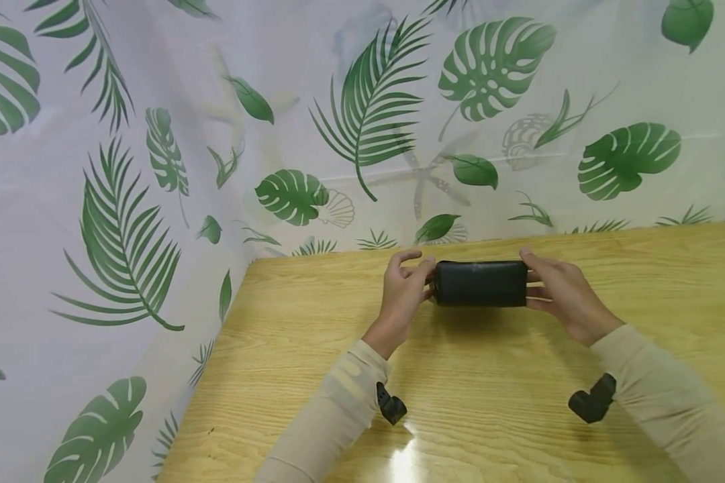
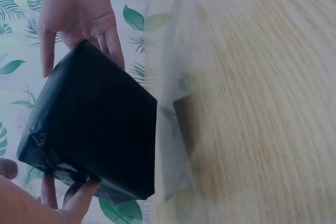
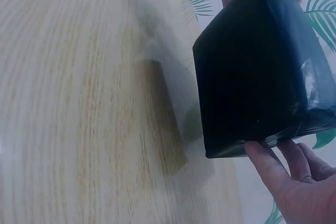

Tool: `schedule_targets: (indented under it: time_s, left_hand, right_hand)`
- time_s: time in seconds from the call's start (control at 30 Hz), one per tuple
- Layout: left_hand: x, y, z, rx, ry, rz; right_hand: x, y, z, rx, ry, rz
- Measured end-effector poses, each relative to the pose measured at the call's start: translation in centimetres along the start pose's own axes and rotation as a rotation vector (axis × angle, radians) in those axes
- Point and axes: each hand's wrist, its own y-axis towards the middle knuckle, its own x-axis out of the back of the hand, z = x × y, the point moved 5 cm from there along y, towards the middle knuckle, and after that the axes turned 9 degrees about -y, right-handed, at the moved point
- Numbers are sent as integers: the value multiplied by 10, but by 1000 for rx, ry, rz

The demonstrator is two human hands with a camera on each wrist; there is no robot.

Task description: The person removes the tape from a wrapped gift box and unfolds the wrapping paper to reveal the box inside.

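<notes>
A black box (image 1: 480, 283) in glossy dark wrapping is held up between my two hands, a little above the wooden table. My left hand (image 1: 401, 295) grips its left end; the fingers (image 2: 81, 198) lie against that end face in the left wrist view. On the opposite end my right hand (image 1: 564, 295) holds it, with the fingers (image 3: 270, 169) spread against the wrapping. The broad side of the box (image 2: 105, 119) looks smooth in both wrist views, with creased folds at the left end. Its far side is hidden.
The light wood table (image 1: 314, 376) carries the box's dark reflection (image 3: 163, 114) beneath it. A white leaf-printed curtain (image 1: 338, 134) hangs along the back edge and the left side. Black wrist camera mounts (image 1: 592, 399) stick out from the sleeves.
</notes>
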Motion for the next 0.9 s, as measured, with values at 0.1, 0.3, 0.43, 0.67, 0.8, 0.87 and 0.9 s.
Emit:
schedule_targets:
  time_s: [0.1, 0.3, 0.43, 0.67, 0.8, 0.87, 0.9]
  left_hand:
    - [2, 0, 2, 10, -16, -21]
    - [4, -1, 8, 21, 9, -49]
    - [5, -2, 13, 28, 38, -57]
    - [5, -5, 20, 42, 101, -73]
    - [4, -6, 23, 37, 118, -62]
    - [4, -7, 26, 40, 125, -56]
    - [4, -7, 27, 42, 129, -51]
  right_hand:
    - [0, 0, 0, 11, 8, -3]
    - [-2, -2, -5, 45, 22, 2]
    - [-5, -2, -10, 39, 39, 7]
    - [-9, -7, -20, 56, -11, 45]
    - [-10, -8, -24, 67, -28, 76]
    - [-10, -8, -27, 71, -35, 87]
    - [-10, -8, -28, 71, -37, 89]
